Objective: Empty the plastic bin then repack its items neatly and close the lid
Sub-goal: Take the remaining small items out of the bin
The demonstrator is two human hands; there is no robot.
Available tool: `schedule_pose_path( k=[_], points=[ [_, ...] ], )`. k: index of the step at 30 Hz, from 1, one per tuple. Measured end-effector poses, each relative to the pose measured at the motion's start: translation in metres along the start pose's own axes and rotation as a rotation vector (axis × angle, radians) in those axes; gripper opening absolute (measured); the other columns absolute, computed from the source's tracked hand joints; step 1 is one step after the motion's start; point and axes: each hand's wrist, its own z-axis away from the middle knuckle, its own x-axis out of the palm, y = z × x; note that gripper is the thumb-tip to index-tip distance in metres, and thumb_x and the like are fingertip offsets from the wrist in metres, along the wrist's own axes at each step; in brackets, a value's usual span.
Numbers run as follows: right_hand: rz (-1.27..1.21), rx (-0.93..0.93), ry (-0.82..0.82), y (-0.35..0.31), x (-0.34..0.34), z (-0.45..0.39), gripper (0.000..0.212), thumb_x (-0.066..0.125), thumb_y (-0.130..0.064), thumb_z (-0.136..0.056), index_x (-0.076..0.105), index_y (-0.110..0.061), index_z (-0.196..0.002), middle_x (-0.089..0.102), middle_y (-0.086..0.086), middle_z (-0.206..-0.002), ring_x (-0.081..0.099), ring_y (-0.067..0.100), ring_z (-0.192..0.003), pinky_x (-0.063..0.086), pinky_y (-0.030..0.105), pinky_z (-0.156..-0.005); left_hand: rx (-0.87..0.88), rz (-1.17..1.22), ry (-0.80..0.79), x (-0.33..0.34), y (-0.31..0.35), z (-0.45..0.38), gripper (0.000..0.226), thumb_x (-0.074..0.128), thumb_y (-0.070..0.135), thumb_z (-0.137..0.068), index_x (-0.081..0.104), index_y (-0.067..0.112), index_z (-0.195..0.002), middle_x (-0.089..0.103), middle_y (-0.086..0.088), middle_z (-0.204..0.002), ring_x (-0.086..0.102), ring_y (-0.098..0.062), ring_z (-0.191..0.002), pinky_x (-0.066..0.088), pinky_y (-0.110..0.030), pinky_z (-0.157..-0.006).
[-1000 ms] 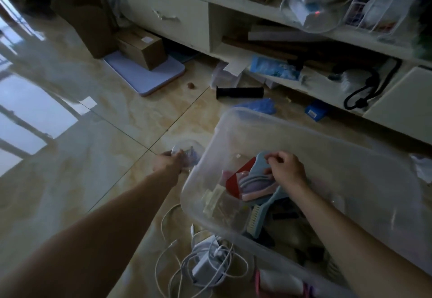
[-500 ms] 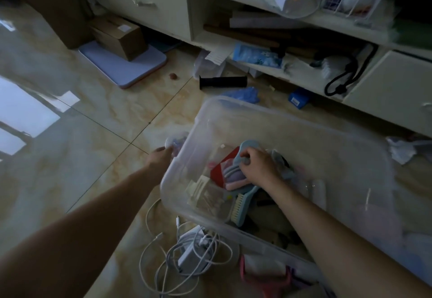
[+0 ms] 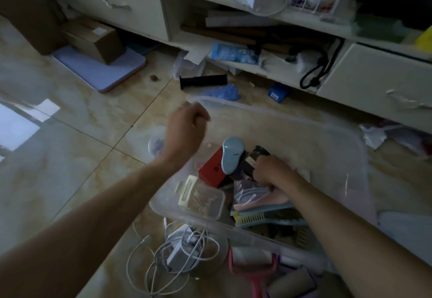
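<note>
Emptying phase, mid-way. Bin (image 3: 327,134) sits on the floor (image 3: 70,157), lid nowhere in view, still holding plenty: red box (image 3: 211,172), blue oval gadget (image 3: 231,155), clear case (image 3: 201,200), brush (image 3: 250,218), bagged bits.

Change vs a second ago: left hand (image 3: 187,127) was down at the floor by the bin's left corner, on a small round clear item (image 3: 155,145). Now it's lifted and swinging back over the bin's left rim, fingers curled, nothing visible in them; the round item stays on the floor. So I read that as one more item out.

Right hand (image 3: 272,171) has moved from the blue gadget deeper into the pile. Fingers are curled into the dark and bagged stuff beside the gadget, but what exactly it grips I can't tell.

Already out, near edge: cables with charger (image 3: 182,253), pink-handled roller (image 3: 252,265).

Meaning: unloading continues one piece at a time; repacking and closing not started.
</note>
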Motion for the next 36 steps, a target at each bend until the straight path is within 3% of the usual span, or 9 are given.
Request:
schedule_pose_path(
  k=[3,6,9,12,17,21,26,32,36],
  points=[
    [-0.071,-0.001,0.412,-0.005,0.010,0.004,0.024,0.055,-0.018,-0.095,0.061,-0.009,-0.115,0.065,0.015,-0.117,0.065,0.033,-0.104,0.050,0.035,-0.076,-0.065,-0.293,-0.562,0.053,-0.007,0.018,0.028,0.056,0.024,-0.094,0.064,0.012,-0.118,0.067,-0.008,-0.112,0.064,-0.023,-0.103,0.048,-0.030,-0.087],
    [0.041,-0.141,0.473,-0.004,0.031,-0.005,0.054,0.055,-0.021,-0.093,0.039,-0.026,-0.144,0.031,0.018,-0.152,0.034,0.038,-0.136,0.038,0.046,-0.101,-0.183,-0.406,-0.759,0.099,-0.032,0.043,0.077,0.056,0.056,-0.081,0.033,0.021,-0.146,0.052,-0.013,-0.137,0.056,-0.034,-0.118,0.046,-0.038,-0.096],
    [0.031,-0.145,0.312,0.005,0.054,-0.019,0.078,0.057,-0.038,-0.090,0.013,-0.044,-0.154,0.002,0.011,-0.164,-0.001,0.039,-0.149,0.017,0.058,-0.115,-0.287,-0.352,-0.701,0.119,-0.036,0.054,0.096,0.055,0.065,-0.078,0.015,0.021,-0.154,0.042,-0.015,-0.144,0.046,-0.036,-0.128,0.040,-0.044,-0.105],
    [0.028,-0.144,0.351,0.007,0.069,-0.022,0.084,0.068,-0.041,-0.080,0.023,-0.035,-0.151,0.018,0.013,-0.157,0.012,0.042,-0.142,0.032,0.053,-0.111,-0.320,-0.430,-0.569,0.124,-0.027,0.055,0.088,0.050,0.067,-0.084,0.025,0.013,-0.150,0.049,-0.014,-0.137,0.051,-0.032,-0.123,0.042,-0.042,-0.097],
    [-0.048,-0.119,0.433,0.009,0.079,-0.026,0.100,0.089,-0.043,-0.054,0.048,-0.008,-0.138,0.049,0.016,-0.136,0.043,0.044,-0.120,0.046,0.053,-0.096,-0.340,-0.346,-0.442,0.126,-0.030,0.050,0.074,0.064,0.057,-0.082,0.042,0.008,-0.134,0.054,-0.012,-0.126,0.056,-0.031,-0.114,0.049,-0.042,-0.090],
    [-0.075,-0.095,0.446,0.008,0.075,-0.022,0.100,0.085,-0.045,-0.064,0.041,-0.007,-0.146,0.041,0.012,-0.146,0.037,0.041,-0.129,0.039,0.049,-0.106,-0.309,-0.248,-0.397,0.108,-0.030,0.045,0.055,0.068,0.052,-0.081,0.049,0.010,-0.110,0.057,-0.011,-0.106,0.061,-0.031,-0.094,0.047,-0.036,-0.070],
    [-0.104,-0.093,0.338,0.007,0.067,-0.021,0.089,0.067,-0.053,-0.081,0.023,-0.020,-0.152,0.018,0.008,-0.156,0.025,0.038,-0.138,0.035,0.046,-0.110,-0.288,-0.124,-0.334,0.077,-0.012,0.030,0.020,0.063,0.022,-0.088,0.057,0.013,-0.105,0.062,-0.008,-0.105,0.060,-0.024,-0.093,0.052,-0.035,-0.077],
    [-0.162,-0.029,0.242,0.005,0.057,-0.014,0.102,0.077,-0.053,-0.078,0.017,-0.019,-0.153,-0.004,0.022,-0.160,0.020,0.045,-0.142,0.030,0.046,-0.112,-0.467,0.426,0.117,-0.003,-0.001,0.004,0.014,0.054,0.024,-0.098,0.054,0.017,-0.110,0.066,0.000,-0.093,0.068,-0.015,-0.076,0.056,-0.030,-0.060],
    [-0.103,0.009,0.206,0.003,0.053,-0.017,0.108,0.072,-0.061,-0.075,0.011,-0.021,-0.154,0.007,0.018,-0.154,0.023,0.046,-0.137,0.029,0.046,-0.113,-0.735,0.404,0.436,-0.030,-0.061,-0.012,0.017,0.056,0.033,-0.087,0.056,0.021,-0.100,0.069,-0.004,-0.091,0.069,-0.024,-0.080,0.057,-0.041,-0.076]
  ],
)
